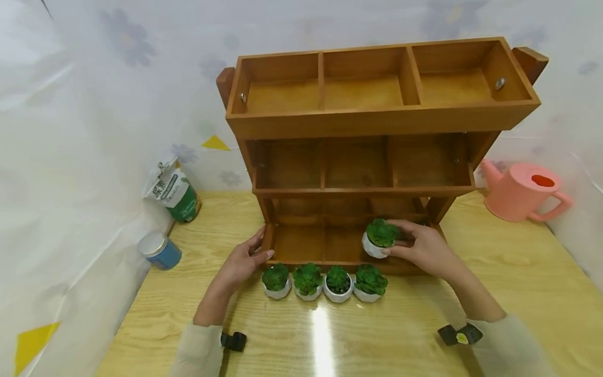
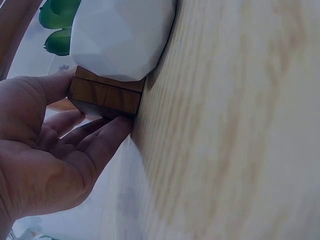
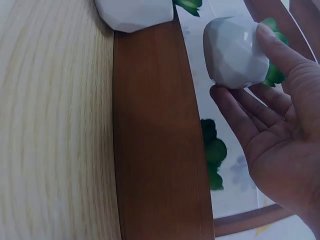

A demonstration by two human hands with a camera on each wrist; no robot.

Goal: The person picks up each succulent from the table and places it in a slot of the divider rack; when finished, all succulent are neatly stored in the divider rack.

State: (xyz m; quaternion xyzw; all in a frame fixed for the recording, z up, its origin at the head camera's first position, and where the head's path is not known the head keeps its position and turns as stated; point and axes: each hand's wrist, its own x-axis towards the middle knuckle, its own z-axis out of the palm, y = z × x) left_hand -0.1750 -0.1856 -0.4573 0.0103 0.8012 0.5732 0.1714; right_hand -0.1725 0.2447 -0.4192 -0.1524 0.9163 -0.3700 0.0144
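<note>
Right grip [image 1: 426, 248] pinches a potted succulent [image 1: 381, 235], left grip [image 1: 241, 263] clasps a tiered wooden shelf [image 1: 377, 123]; pouch [image 1: 181, 193] bears blurred Chinese characters.

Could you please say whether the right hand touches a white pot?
Touching: the right wrist view shows the right hand holding a white pot between thumb and fingers.

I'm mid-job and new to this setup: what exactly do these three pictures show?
There is no robot; these are a person's bare hands. A head-worn camera took the wide picture, and wrist cameras the two close-ups. The left hand grips the left end of a three-tier wooden planter shelf. The right hand holds a potted succulent over the bottom tier. Four more potted succulents line the table in front. Also there: a pink watering can, blue jar and green-and-white pouch.
</note>
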